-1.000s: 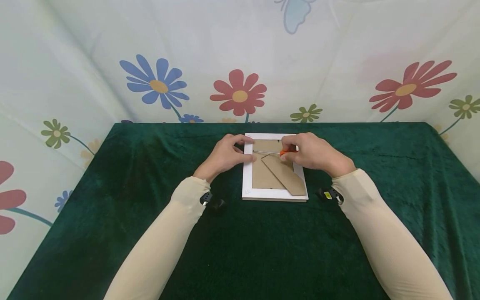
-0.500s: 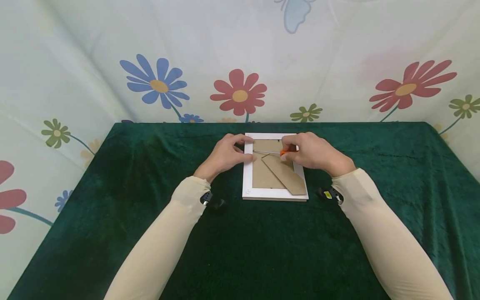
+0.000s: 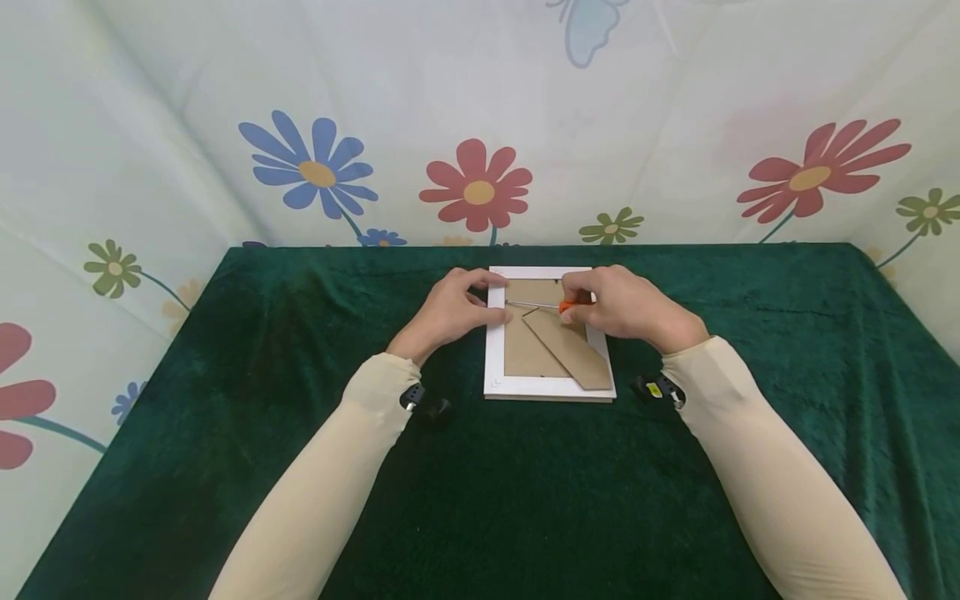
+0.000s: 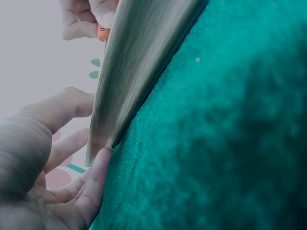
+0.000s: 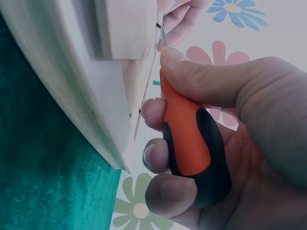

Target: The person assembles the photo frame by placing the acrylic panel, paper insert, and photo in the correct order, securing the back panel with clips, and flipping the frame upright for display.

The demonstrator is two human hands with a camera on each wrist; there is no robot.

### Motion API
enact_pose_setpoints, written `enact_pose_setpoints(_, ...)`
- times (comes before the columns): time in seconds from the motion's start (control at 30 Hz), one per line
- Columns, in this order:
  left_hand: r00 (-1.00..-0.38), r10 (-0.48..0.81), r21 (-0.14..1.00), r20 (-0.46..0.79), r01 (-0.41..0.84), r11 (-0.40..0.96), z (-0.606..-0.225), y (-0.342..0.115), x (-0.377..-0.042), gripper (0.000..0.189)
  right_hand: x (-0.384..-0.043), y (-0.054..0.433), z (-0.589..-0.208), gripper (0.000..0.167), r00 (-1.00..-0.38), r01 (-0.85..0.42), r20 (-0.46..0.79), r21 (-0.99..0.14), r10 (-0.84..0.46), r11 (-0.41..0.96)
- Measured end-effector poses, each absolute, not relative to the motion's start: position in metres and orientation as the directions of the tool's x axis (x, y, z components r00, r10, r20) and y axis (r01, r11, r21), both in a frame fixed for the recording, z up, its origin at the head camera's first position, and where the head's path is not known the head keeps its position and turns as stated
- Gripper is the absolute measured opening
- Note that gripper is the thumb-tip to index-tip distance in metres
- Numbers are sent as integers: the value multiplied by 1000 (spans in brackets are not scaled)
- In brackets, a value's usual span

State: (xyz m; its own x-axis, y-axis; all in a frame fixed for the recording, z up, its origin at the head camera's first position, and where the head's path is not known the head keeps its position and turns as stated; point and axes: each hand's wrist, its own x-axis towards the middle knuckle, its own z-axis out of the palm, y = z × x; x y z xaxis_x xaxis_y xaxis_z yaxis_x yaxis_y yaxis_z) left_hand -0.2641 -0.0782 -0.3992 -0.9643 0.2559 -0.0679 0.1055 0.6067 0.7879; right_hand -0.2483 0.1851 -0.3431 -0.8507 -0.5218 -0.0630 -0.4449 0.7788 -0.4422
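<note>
A white picture frame point(image 3: 495, 358) lies face down, its brown backing board point(image 3: 525, 354) and slanted stand leg point(image 3: 573, 354) uppermost. My left hand point(image 3: 448, 310) grips the frame's left edge, with thumb and fingers at the rim; the frame's wooden side point(image 4: 129, 72) shows in the left wrist view. My right hand point(image 3: 626, 304) holds a screwdriver with an orange and black handle point(image 5: 189, 139), fingers wrapped round it and thumb along its neck. The metal shaft point(image 3: 534, 305) reaches left across the backing toward a small dark tab by the left rim, where contact is too small to tell.
Dark green velvety cloth point(image 3: 480, 500) covers the table. Behind it hangs a white curtain point(image 3: 675, 100) printed with flowers. Small dark retaining tabs point(image 5: 140, 111) sit along the backing's edge. A black wrist device point(image 3: 660, 388) sits at each cuff.
Both hands, the screwdriver and the frame keep practically the same positions. Only a very slight shift of the whole head view shows.
</note>
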Motion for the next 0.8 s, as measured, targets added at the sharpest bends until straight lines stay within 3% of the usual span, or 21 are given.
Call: enact_pose_setpoints(0.8,-964,257,792,-67,106,602,-396,-79,-261,55,-248,188,-345,12,-858,-448,-33,-441,-513,777)
